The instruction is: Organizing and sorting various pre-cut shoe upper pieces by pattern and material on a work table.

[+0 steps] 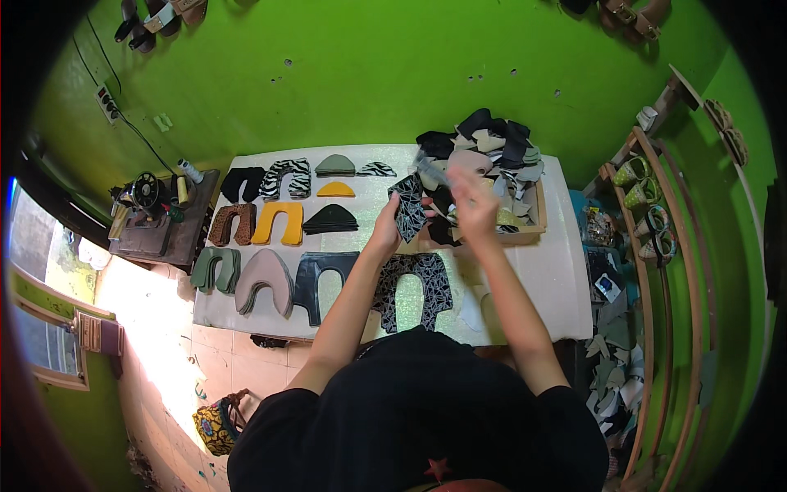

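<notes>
My left hand (387, 223) grips a black fabric piece with thin pale lines (411, 211), held above the table. Close to its right, my right hand (474, 205) is raised and smeared by motion. A blurred greyish, long object (432, 170) reaches out from its fingers; its kind cannot be made out. Below my left forearm lies a U-shaped stack in the same black line pattern (438, 287), next to a dark blue U-shaped stack (309, 283). Farther left are pink (264, 279), green (205, 271), yellow (288, 223) and zebra-striped U-shaped pieces (298, 176).
A box (534, 215) heaped with scraps stands at the table's back right. Half-round pieces (332, 220) lie mid-table. A sewing machine (145, 193) is at the left. On the right, a wooden rack (662, 287) holds sandals, with scraps (615, 361) piled beside it.
</notes>
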